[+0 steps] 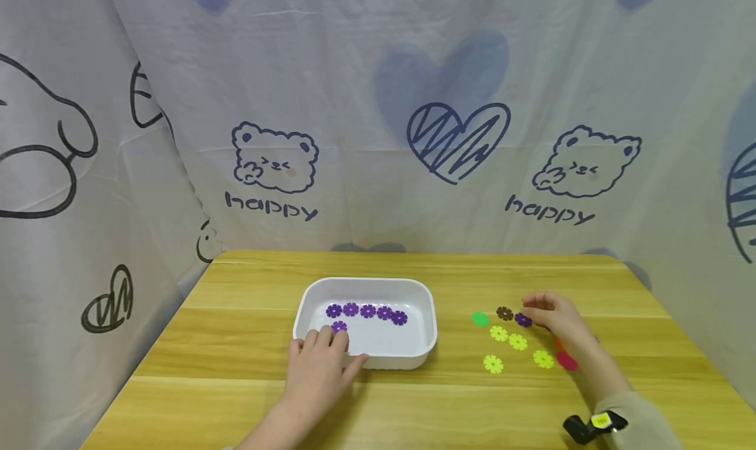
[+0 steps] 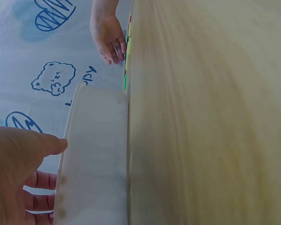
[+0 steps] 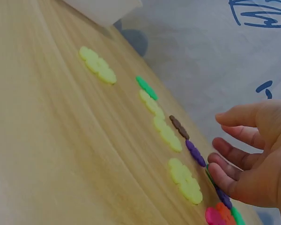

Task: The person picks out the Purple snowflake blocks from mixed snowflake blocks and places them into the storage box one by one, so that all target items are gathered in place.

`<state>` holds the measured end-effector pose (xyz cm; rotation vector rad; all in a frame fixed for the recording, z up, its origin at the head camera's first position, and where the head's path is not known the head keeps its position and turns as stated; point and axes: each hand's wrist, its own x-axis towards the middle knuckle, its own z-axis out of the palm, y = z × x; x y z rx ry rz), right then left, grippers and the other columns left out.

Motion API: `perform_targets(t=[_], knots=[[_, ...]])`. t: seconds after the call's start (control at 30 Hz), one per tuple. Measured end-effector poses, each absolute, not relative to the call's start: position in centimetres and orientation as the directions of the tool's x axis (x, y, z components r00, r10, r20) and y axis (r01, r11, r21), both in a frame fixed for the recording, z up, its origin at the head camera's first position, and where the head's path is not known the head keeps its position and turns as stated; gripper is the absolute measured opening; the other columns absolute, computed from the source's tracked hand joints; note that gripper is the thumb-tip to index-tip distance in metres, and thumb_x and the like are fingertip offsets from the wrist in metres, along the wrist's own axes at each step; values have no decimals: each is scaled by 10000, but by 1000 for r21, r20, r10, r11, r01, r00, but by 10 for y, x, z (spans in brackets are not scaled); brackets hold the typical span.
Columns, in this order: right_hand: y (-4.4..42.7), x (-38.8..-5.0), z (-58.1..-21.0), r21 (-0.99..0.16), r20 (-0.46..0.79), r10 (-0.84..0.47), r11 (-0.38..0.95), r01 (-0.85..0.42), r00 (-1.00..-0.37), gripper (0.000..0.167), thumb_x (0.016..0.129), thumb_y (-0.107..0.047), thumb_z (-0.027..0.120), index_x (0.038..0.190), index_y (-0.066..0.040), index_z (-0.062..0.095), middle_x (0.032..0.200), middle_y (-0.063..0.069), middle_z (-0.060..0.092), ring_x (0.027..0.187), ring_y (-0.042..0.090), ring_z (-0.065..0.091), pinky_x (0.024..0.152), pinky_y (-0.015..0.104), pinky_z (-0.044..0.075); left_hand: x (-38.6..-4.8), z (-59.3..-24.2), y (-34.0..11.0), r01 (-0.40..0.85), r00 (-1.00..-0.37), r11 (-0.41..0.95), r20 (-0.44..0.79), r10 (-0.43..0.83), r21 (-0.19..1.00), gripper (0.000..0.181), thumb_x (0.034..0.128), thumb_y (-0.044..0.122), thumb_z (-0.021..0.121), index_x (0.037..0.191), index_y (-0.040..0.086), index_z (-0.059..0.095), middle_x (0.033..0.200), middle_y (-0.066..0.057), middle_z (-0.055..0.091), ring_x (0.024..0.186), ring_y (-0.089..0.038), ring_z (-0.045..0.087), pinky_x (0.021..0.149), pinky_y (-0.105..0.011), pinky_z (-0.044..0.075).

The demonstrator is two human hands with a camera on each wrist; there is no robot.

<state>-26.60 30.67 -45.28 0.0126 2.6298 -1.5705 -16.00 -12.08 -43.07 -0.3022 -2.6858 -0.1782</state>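
My left hand [image 1: 317,368] holds the near rim of a white plastic tray [image 1: 407,355]. Its fingers reach over the rim, and the thumb [image 2: 56,144] touches the rim from outside. Purple snowflake-shaped discs lie in the tray: several form a row, and one disc [image 1: 339,326] is beside the left fingertips. My right hand [image 1: 555,313] hovers at the table's right side with loosely bent fingers and nothing visible between them. A purple disc [image 1: 523,319] lies just left of it, next to a brown disc [image 1: 504,313]. The wrist partly covers further discs.
Several yellow discs [image 1: 499,333] and a green disc [image 1: 480,319] lie between the tray and the right hand. A pink disc [image 1: 567,360] and an orange disc [image 3: 225,212] lie near the right wrist. A printed curtain [image 1: 354,161] hangs behind the wooden table [image 1: 413,410].
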Motion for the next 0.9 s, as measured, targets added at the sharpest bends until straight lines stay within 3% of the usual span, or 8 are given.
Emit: perform_targets(t=[0.1,0.2,0.3,0.43,0.57,0.9], knots=[[308,-266,-456,-836,-68,-35,548,38,-997,438,949,-220,626,1270,57,515,1257,230,579,967,44,559,829,199,467,-160,-431,-121,239,-884,968,431,182,82,424,836,567,654,801,164,525,784,14,490,724,-161,413,733,-368,327],[308,-267,-459,-789,-40,-49,614,2,-998,397,934,-192,643,1239,45,550,1227,234,603,1032,201,592,836,259,475,-160,-431,-121,238,-886,968,428,180,85,427,834,572,654,798,167,524,779,17,487,720,-160,409,731,-369,326],[307,-267,-462,-737,2,-73,674,-51,-997,341,907,-131,663,1192,40,588,1176,242,628,1069,336,593,856,375,498,-160,-431,-120,239,-884,967,430,182,83,426,831,573,656,799,168,528,782,17,492,721,-160,411,733,-370,330],[306,-269,-464,-695,28,-89,714,-83,-996,298,876,-66,665,1153,31,611,1145,251,634,1067,397,582,890,501,478,-161,-431,-121,242,-879,968,439,187,72,423,832,568,658,800,166,530,781,14,497,721,-159,417,735,-371,336],[304,-271,-465,-686,29,-87,723,-83,-996,293,866,-35,657,1148,33,611,1150,258,635,1078,412,582,903,518,473,-161,-431,-121,243,-878,968,440,190,68,417,841,559,653,797,165,523,780,14,494,722,-154,417,733,-370,336],[303,-269,-465,-667,26,-68,742,-68,-997,295,879,-71,674,1160,-1,613,1041,184,626,942,279,578,759,348,467,-159,-430,-122,243,-877,968,441,191,64,410,838,548,659,801,162,525,785,11,499,721,-153,419,725,-370,335]])
